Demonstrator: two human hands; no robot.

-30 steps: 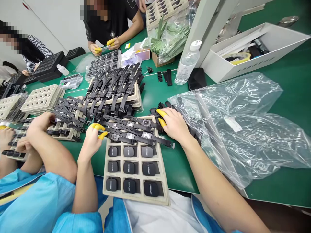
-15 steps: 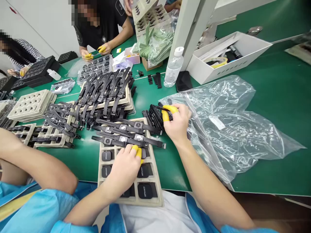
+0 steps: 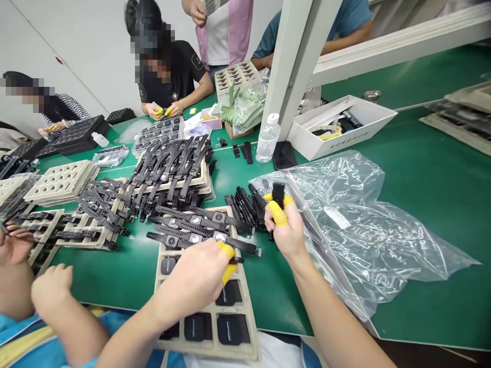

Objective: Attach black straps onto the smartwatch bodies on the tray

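My left hand [image 3: 199,276], with yellow finger cots, pinches a black watch body [image 3: 237,260], seen edge-on, above a beige tray [image 3: 251,327]. Square black watch bodies [image 3: 229,329] lie in the tray's compartments. Across its far end rest several watches with straps [image 3: 199,236], some showing their round sensor backs. To the right, my right hand [image 3: 288,225] holds a black watch strap [image 3: 278,194] upright between yellow-covered thumb and finger. Beside that hand lies a pile of loose black straps [image 3: 243,207]. My left fingers hide part of the watch body.
A clear plastic bag [image 3: 356,245] spreads over the green table at right. Behind it stand a water bottle [image 3: 268,138], a phone [image 3: 285,155] and a white box [image 3: 345,133]. Stacked watches [image 3: 172,168] rise at left. A neighbour's hands [image 3: 23,250] are at far left.
My left hand has lifted a watch body from the tray. My right hand has drawn a strap off the pile and turned it upright. The neighbour's arm has shifted, and the view has tilted up.
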